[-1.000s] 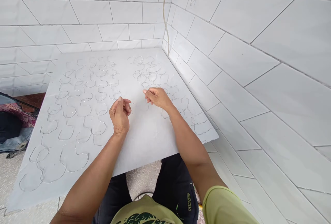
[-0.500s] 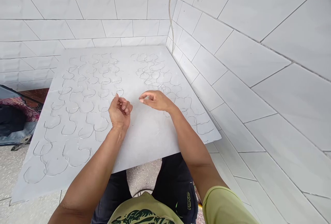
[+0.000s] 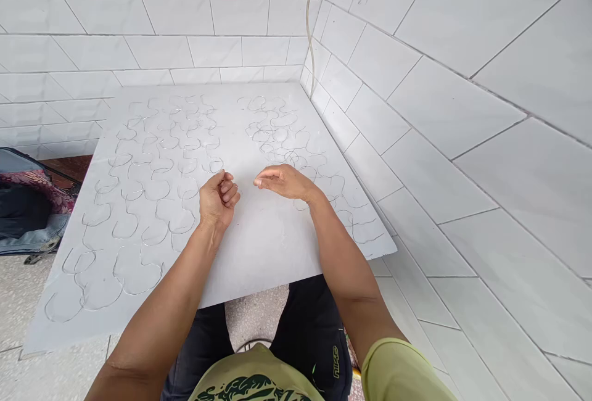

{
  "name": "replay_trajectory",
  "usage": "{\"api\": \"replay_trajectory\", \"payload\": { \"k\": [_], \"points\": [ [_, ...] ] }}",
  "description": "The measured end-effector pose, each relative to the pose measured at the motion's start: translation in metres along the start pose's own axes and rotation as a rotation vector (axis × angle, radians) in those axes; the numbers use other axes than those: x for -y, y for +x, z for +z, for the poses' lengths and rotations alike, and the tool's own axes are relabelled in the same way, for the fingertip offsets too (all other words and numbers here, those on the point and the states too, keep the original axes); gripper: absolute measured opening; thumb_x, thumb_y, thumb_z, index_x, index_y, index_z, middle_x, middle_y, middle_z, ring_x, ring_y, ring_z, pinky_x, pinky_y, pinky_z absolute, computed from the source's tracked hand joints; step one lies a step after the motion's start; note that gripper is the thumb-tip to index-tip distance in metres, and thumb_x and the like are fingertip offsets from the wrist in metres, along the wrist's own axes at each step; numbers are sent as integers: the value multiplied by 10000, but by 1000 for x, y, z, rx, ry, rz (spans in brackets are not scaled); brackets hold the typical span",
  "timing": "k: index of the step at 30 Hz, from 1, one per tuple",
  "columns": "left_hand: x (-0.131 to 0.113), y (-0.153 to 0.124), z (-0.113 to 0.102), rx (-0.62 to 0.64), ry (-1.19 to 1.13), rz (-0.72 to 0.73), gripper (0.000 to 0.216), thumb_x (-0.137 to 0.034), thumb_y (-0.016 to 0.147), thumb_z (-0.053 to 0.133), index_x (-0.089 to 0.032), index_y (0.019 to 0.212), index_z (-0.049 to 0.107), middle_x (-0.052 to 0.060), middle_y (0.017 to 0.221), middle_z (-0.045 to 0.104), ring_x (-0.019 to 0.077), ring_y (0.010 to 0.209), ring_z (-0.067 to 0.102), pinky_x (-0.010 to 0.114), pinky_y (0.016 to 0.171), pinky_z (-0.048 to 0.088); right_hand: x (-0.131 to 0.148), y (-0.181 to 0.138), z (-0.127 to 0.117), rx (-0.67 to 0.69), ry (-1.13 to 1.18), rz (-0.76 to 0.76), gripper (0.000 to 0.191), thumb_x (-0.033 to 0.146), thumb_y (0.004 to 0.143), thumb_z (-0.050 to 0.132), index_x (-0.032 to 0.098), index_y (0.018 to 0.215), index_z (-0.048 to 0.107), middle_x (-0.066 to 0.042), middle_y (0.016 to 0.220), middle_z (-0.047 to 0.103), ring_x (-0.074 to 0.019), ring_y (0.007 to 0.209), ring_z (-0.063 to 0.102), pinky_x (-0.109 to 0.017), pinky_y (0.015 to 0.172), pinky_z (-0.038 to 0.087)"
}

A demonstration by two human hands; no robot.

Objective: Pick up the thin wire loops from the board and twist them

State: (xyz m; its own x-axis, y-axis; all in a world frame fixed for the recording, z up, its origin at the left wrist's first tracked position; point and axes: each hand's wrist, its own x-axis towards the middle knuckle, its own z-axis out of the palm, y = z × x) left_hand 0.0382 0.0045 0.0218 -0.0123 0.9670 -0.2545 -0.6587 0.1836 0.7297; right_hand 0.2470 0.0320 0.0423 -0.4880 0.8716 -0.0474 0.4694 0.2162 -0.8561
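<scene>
**Head view: left hand [image 3: 219,198] and right hand [image 3: 287,182] face each other between 2 groups of curved wires**

The gap between the hands is the relation that matters; the right hand's fingertips point across it at the left hand's curled fingers, level with them and apart. The left hand is part closed, palm turned inward; something very thin may show at its fingertips, but I cannot tell whether it grips anything. The right hand is arched, thumb close under the fingers; whether a wire sits between them I cannot tell.

The left wires [image 3: 157,198] lie outward from the left hand and beyond it, the nearest just past its fingertips; the right wires [image 3: 272,140] lie beyond the right hand and to its outer side, some passing just beside its wrist. Each hand is nearer to its own group; the wires bend in loops, so no single straight axis fits them, though the left wires line up in columns running away from the body.

Counted: 2 hands; 1 white board [image 3: 263,243] under both; 2 wire groups, the left in about 4 columns, the pieces too fine and overlapped to number; 1 cable [image 3: 308,18] far beyond the right hand; 1 dark bundle [image 3: 23,211] well out past the left hand.
</scene>
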Motion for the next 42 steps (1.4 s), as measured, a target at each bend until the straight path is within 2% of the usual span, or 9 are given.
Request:
{"api": "replay_trajectory", "payload": {
  "k": [3, 10, 13, 16, 19, 23, 27, 35, 42],
  "points": [
    [-1, -4, 3, 61, 38, -43, 164, -304, 814, 672, -159, 775, 606, -66, 593, 317, 54, 427, 260, 218, 375, 197, 2, 0, -2, -22, 57, 1, 403, 577, 879, 652, 192, 934, 757, -55, 889, 700, -144, 729, 576, -256, 588, 394],
    [5, -8, 6, 197, 110, -35, 149, -310, 840, 656, -163, 859, 638, -59, 605, 347, 56, 416, 289, 208, 381, 206, 5, 5, 13, 252, 180, -12, 299, 472, 843, 718, 175, 826, 692, 2, 729, 634, -99, 623, 514, -241, 577, 387],
    [6, -9, 7, 206, 115, 41, 230, -363, 876, 638, -172, 1000, 675, -3, 739, 533, 87, 511, 477, 220, 440, 342, 1, 5, 11, 177, 209, -33, 263, 435, 865, 703, 173, 842, 702, -6, 748, 659, -98, 629, 540, -240, 586, 408],
    [8, -8, 6, 159, 155, 161, 353, -468, 932, 590, -192, 1130, 688, 77, 1039, 660, 169, 871, 672, 283, 722, 523, -2, 5, 6, 52, 274, -71, 278, 441, 880, 697, 164, 890, 725, -28, 778, 695, -110, 649, 584, -253, 621, 468],
    [16, -6, 4, 122, 335, 240, 453, -561, 970, 516, -195, 1162, 702, 115, 1182, 679, 234, 1100, 662, 364, 931, 504, -3, 5, 3, -68, 350, -160, 291, 445, 885, 707, 157, 911, 745, -48, 810, 723, -123, 675, 611, -270, 648, 510],
    [25, -9, 4, 194, 619, 312, 447, -548, 1001, 470, -198, 1067, 739, 111, 1163, 722, 268, 1154, 645, 429, 1032, 449, -5, 8, 7, -214, 396, -258, 269, 436, 886, 721, 177, 927, 779, -57, 870, 745, -141, 743, 638, -282, 675, 533],
    [25, -17, 6, 225, 890, 497, 313, -455, 1009, 516, -240, 999, 743, 57, 1091, 737, 242, 1095, 637, 405, 1023, 433, -5, 9, 8, -298, 388, -269, 260, 437, 873, 740, 188, 925, 794, -53, 860, 750, -152, 752, 657, -288, 671, 537],
    [28, -8, -4, 262, 1380, 1115, 216, -230, 1002, 536, -264, 1038, 746, 50, 924, 725, 240, 974, 594, 516, 1082, 323, -8, -2, -17, -148, 511, -224, 416, 521, 938, 640, 141, 1053, 763, -105, 937, 757, -165, 734, 682, -282, 605, 543],
    [30, -2, -10, 275, 1533, 1213, 230, -179, 995, 526, -267, 1050, 732, 60, 936, 703, 237, 989, 569, 569, 1129, 252, -14, -8, -26, -6, 373, -81, 387, 505, 856, 751, 138, 979, 759, -61, 796, 732, -138, 651, 647, -243, 558, 509]
  ]
}}
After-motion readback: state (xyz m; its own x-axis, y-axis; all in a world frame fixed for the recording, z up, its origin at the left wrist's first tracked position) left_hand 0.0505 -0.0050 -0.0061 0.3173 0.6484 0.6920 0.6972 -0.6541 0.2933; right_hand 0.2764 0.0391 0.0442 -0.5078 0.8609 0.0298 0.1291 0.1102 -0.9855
